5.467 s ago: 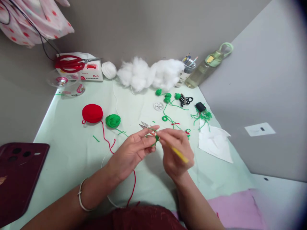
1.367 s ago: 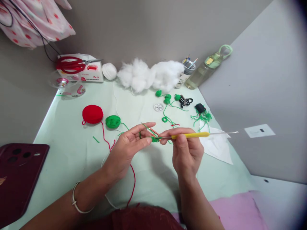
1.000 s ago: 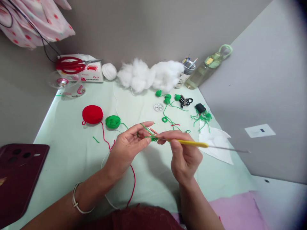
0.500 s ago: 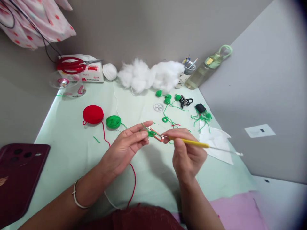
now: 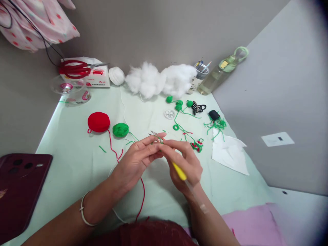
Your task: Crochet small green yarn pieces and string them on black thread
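Observation:
My left hand [image 5: 132, 159] is closed in a pinch on a small green crochet piece [image 5: 156, 142], mostly covered by fingers. My right hand [image 5: 186, 165] meets it fingertip to fingertip, curled round a crochet hook whose yellow handle [image 5: 179, 171] points down toward my wrist. The hook's blurred far shaft lies over my forearm. Two pointed metal blade tips, apparently of small orange snips [image 5: 153, 133], poke out above my left fingers; which hand grips them is hidden. Left of my hands lie a green yarn ball [image 5: 121, 130] and a red yarn ball [image 5: 98, 122].
White stuffing [image 5: 146, 80], a white yarn ball [image 5: 117, 76], a pen cup [image 5: 196, 82] and a bottle [image 5: 216, 77] line the back. Red-handled scissors [image 5: 75, 69] rest on a box. Green crocheted pieces [image 5: 178, 105] lie beyond my hands, a phone [image 5: 23, 191] at left.
My right hand has moved left against my left fingertips. The crochet hook has swung from pointing right to pointing down. A red-and-green crocheted piece has come into view at right.

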